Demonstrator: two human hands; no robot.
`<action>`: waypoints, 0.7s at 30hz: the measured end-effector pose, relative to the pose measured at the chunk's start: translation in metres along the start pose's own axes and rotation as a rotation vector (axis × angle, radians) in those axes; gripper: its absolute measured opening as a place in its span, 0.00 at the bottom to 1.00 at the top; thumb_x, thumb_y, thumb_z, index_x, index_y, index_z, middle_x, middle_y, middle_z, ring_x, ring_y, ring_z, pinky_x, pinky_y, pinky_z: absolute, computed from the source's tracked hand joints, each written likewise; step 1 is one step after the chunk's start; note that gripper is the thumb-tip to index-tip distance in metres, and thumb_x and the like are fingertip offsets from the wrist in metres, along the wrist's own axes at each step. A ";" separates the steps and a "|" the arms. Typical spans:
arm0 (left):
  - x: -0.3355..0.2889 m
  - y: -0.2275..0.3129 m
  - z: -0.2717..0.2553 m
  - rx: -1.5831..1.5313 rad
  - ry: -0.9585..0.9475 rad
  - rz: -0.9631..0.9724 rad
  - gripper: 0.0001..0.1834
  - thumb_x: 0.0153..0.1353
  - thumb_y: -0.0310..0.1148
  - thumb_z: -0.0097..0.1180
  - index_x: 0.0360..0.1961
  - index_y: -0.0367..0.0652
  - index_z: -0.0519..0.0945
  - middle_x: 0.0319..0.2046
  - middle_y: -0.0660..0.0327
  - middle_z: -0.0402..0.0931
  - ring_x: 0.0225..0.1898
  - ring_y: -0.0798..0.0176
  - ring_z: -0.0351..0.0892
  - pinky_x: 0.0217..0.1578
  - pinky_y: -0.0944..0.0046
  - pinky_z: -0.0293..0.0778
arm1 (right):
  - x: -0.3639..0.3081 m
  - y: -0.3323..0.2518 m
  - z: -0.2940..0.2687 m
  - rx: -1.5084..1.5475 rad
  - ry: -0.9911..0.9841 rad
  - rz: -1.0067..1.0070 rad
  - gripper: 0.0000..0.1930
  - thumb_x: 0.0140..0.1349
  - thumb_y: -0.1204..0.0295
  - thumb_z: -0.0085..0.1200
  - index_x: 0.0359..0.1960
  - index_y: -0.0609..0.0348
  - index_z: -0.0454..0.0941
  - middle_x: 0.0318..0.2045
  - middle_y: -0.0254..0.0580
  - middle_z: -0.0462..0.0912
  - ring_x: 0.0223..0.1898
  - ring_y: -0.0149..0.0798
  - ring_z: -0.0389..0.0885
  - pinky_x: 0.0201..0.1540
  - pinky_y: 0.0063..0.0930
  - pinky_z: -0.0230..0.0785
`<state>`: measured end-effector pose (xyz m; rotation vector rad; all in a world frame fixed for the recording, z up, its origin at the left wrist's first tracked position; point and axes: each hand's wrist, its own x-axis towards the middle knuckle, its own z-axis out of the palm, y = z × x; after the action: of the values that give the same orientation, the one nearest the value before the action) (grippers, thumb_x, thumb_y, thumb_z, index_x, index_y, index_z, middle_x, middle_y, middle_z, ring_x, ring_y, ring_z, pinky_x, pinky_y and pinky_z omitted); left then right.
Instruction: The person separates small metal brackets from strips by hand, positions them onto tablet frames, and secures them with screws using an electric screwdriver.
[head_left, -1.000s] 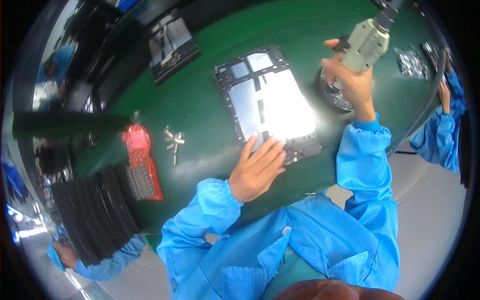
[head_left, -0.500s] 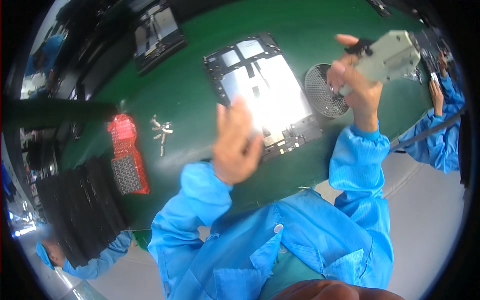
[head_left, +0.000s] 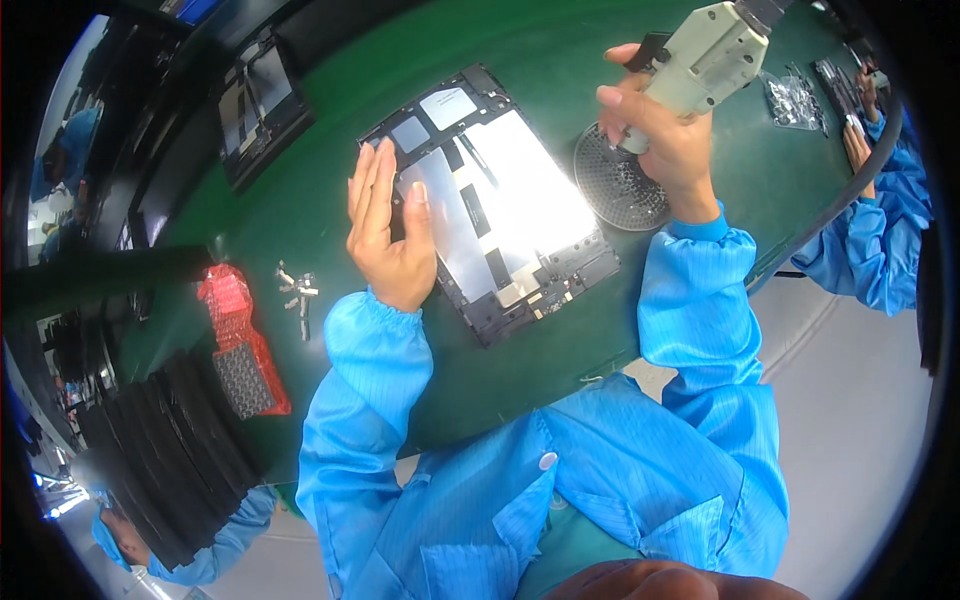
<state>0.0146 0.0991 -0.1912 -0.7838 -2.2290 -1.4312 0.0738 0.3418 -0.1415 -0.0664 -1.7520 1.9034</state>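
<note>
A flat tablet-like device with its shiny silver inside and black frame lies on the green table in front of me. My left hand rests along its left edge, fingers stretched out and the thumb apart. In my right hand is a pale grey-green electric screwdriver, its body tilted up to the right. Its tip end points down over a round, dark dish with a grid of holes, just right of the device. Small screws seem to lie in the dish; my fingers hide the tip.
Left on the table are several small metallic parts, a red bubble-wrap pouch and a dark patterned pad. Another opened device lies far left. A clear bag of small parts sits far right, near a co-worker's sleeve.
My left hand has moved left and up to the device's left edge. My right hand has shifted left with the screwdriver, over the dish. The whole view has shifted slightly.
</note>
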 end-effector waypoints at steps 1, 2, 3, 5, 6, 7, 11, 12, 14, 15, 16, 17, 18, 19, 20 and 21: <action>0.002 -0.003 -0.005 0.044 -0.030 0.065 0.18 0.55 0.22 0.51 0.48 0.36 0.75 0.47 0.55 0.74 0.56 0.54 0.68 0.57 0.54 0.57 | 0.000 -0.002 0.001 -0.012 -0.011 -0.004 0.18 0.48 0.82 0.56 0.42 0.70 0.69 0.17 0.37 0.73 0.15 0.30 0.70 0.19 0.23 0.62; 0.003 -0.004 -0.008 0.089 -0.060 0.130 0.14 0.56 0.24 0.53 0.44 0.36 0.77 0.42 0.56 0.78 0.53 0.55 0.71 0.56 0.55 0.59 | -0.001 -0.003 0.001 -0.023 -0.022 -0.008 0.18 0.48 0.82 0.56 0.43 0.70 0.69 0.17 0.37 0.73 0.15 0.30 0.70 0.19 0.23 0.62; 0.004 -0.002 -0.005 0.078 -0.001 0.146 0.08 0.54 0.26 0.57 0.36 0.36 0.81 0.32 0.58 0.80 0.44 0.56 0.76 0.51 0.57 0.63 | -0.001 -0.003 0.002 -0.024 -0.022 -0.008 0.18 0.48 0.82 0.56 0.43 0.70 0.69 0.17 0.37 0.73 0.15 0.30 0.70 0.19 0.23 0.62; 0.005 0.004 -0.006 0.067 -0.056 0.173 0.08 0.52 0.27 0.58 0.35 0.36 0.81 0.31 0.58 0.80 0.42 0.56 0.76 0.49 0.58 0.64 | -0.001 -0.004 0.003 0.098 0.006 -0.051 0.17 0.47 0.83 0.58 0.40 0.73 0.71 0.14 0.36 0.74 0.14 0.28 0.72 0.16 0.20 0.63; 0.007 0.007 -0.006 0.056 -0.113 0.201 0.08 0.51 0.27 0.59 0.33 0.36 0.81 0.30 0.57 0.79 0.41 0.56 0.77 0.47 0.58 0.65 | -0.002 -0.005 0.003 0.099 0.007 -0.052 0.17 0.47 0.83 0.58 0.40 0.73 0.71 0.14 0.36 0.74 0.14 0.28 0.72 0.16 0.20 0.63; 0.009 0.013 -0.004 0.056 -0.150 0.242 0.08 0.48 0.28 0.62 0.29 0.37 0.80 0.28 0.58 0.78 0.37 0.57 0.77 0.44 0.59 0.66 | -0.002 -0.005 0.002 0.121 0.001 -0.061 0.17 0.47 0.83 0.58 0.41 0.73 0.71 0.15 0.36 0.74 0.14 0.29 0.72 0.16 0.21 0.62; 0.019 0.034 0.016 0.059 -0.390 0.284 0.07 0.48 0.28 0.62 0.30 0.38 0.81 0.30 0.58 0.79 0.41 0.59 0.77 0.48 0.55 0.67 | -0.003 -0.009 0.001 0.137 -0.002 -0.075 0.18 0.47 0.82 0.58 0.41 0.73 0.71 0.15 0.37 0.74 0.14 0.29 0.72 0.16 0.21 0.62; 0.021 0.039 0.026 0.061 -0.434 0.325 0.08 0.47 0.29 0.62 0.30 0.39 0.81 0.30 0.58 0.79 0.42 0.58 0.77 0.50 0.50 0.63 | -0.004 -0.011 0.002 0.140 -0.003 -0.076 0.18 0.47 0.82 0.58 0.41 0.73 0.71 0.15 0.37 0.74 0.14 0.29 0.72 0.16 0.21 0.62; 0.022 0.047 0.048 0.057 -0.485 0.372 0.09 0.47 0.31 0.63 0.31 0.41 0.81 0.31 0.59 0.79 0.43 0.58 0.76 0.53 0.46 0.59 | -0.007 -0.016 0.003 0.114 -0.009 -0.055 0.18 0.47 0.82 0.58 0.41 0.73 0.71 0.15 0.36 0.74 0.14 0.28 0.72 0.16 0.21 0.62; 0.022 0.051 0.057 0.097 -0.536 0.370 0.10 0.49 0.34 0.61 0.32 0.42 0.81 0.32 0.61 0.79 0.46 0.58 0.74 0.54 0.43 0.56 | -0.007 -0.017 0.003 0.117 -0.006 -0.056 0.18 0.47 0.82 0.58 0.41 0.73 0.71 0.15 0.36 0.74 0.14 0.28 0.72 0.16 0.21 0.62; 0.022 0.055 0.064 0.134 -0.590 0.370 0.11 0.51 0.37 0.59 0.34 0.44 0.80 0.34 0.63 0.79 0.49 0.59 0.72 0.56 0.41 0.52 | -0.009 -0.018 0.002 0.115 -0.013 -0.050 0.18 0.47 0.82 0.58 0.41 0.73 0.71 0.15 0.36 0.75 0.15 0.28 0.72 0.17 0.20 0.62; 0.023 0.057 0.068 0.116 -0.634 0.351 0.12 0.52 0.37 0.57 0.35 0.44 0.80 0.36 0.64 0.79 0.51 0.59 0.70 0.58 0.37 0.49 | -0.010 -0.020 0.002 0.114 -0.021 -0.044 0.17 0.47 0.82 0.59 0.41 0.72 0.71 0.15 0.36 0.75 0.15 0.27 0.72 0.17 0.19 0.62; 0.024 0.059 0.070 0.116 -0.641 0.357 0.12 0.52 0.37 0.57 0.35 0.44 0.80 0.36 0.64 0.79 0.51 0.59 0.70 0.58 0.37 0.49 | -0.010 -0.023 0.002 0.115 -0.013 -0.047 0.17 0.47 0.82 0.59 0.41 0.72 0.71 0.15 0.36 0.75 0.15 0.27 0.72 0.17 0.19 0.62; 0.023 0.061 0.073 0.111 -0.646 0.368 0.11 0.52 0.37 0.57 0.35 0.44 0.80 0.36 0.64 0.78 0.51 0.58 0.70 0.57 0.36 0.48 | -0.013 -0.025 0.001 0.079 -0.028 -0.038 0.19 0.48 0.81 0.57 0.43 0.73 0.69 0.16 0.37 0.74 0.15 0.29 0.71 0.19 0.21 0.63; 0.023 0.062 0.075 0.107 -0.650 0.379 0.11 0.52 0.37 0.57 0.35 0.44 0.80 0.36 0.64 0.78 0.51 0.58 0.70 0.57 0.35 0.48 | -0.014 -0.027 0.000 0.043 -0.044 -0.030 0.20 0.49 0.81 0.55 0.45 0.73 0.68 0.17 0.38 0.73 0.16 0.30 0.70 0.20 0.23 0.64; 0.023 0.064 0.075 0.079 -0.644 0.373 0.10 0.52 0.35 0.58 0.34 0.44 0.80 0.35 0.64 0.79 0.50 0.56 0.70 0.56 0.33 0.48 | -0.013 -0.026 0.003 0.144 -0.010 -0.063 0.17 0.48 0.83 0.58 0.41 0.72 0.71 0.15 0.35 0.75 0.16 0.26 0.72 0.18 0.18 0.64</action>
<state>0.0360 0.1944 -0.1638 -1.7162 -2.3614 -0.9904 0.0932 0.3337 -0.1209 0.0510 -1.5992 1.9809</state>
